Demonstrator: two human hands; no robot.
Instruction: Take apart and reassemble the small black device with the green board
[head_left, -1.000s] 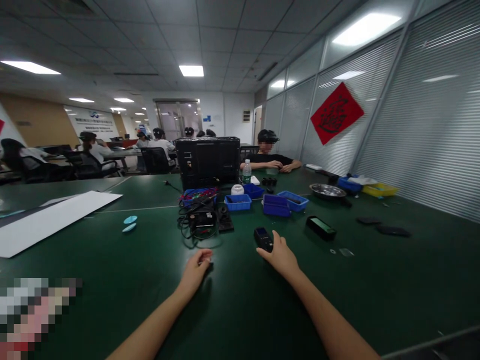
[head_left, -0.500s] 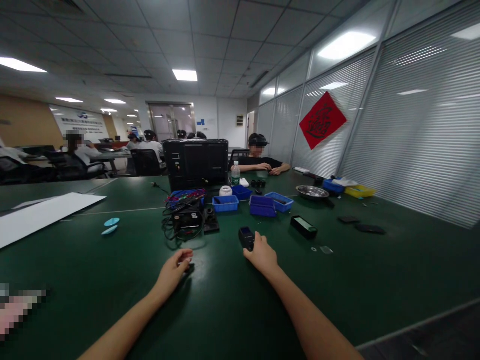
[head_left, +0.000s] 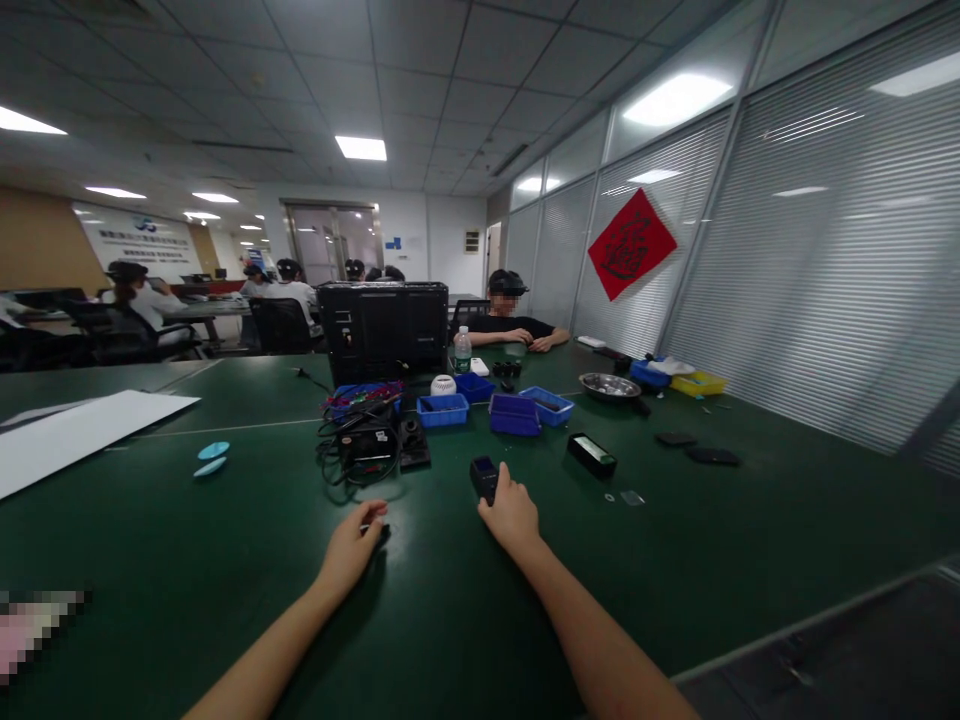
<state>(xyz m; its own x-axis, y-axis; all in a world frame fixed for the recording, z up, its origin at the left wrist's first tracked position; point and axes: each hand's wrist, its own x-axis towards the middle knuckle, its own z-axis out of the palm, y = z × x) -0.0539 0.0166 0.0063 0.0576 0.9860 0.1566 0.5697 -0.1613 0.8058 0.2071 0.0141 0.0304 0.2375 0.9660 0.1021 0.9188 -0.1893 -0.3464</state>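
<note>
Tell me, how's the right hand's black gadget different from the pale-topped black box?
The right hand touches the black gadget; no hand touches the black box. The black gadget has a small dark screen; the black box has a pale top. Both are black and oblong.

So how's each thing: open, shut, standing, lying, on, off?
Black handheld device: touched by right hand, screen unclear
Left hand: curled near small dark thing
Bottle: upright, capped
Blue bin by white ball: open
Metal bowl: right way up
Ceiling lights: on
Red sign: hung cornerwise
</note>
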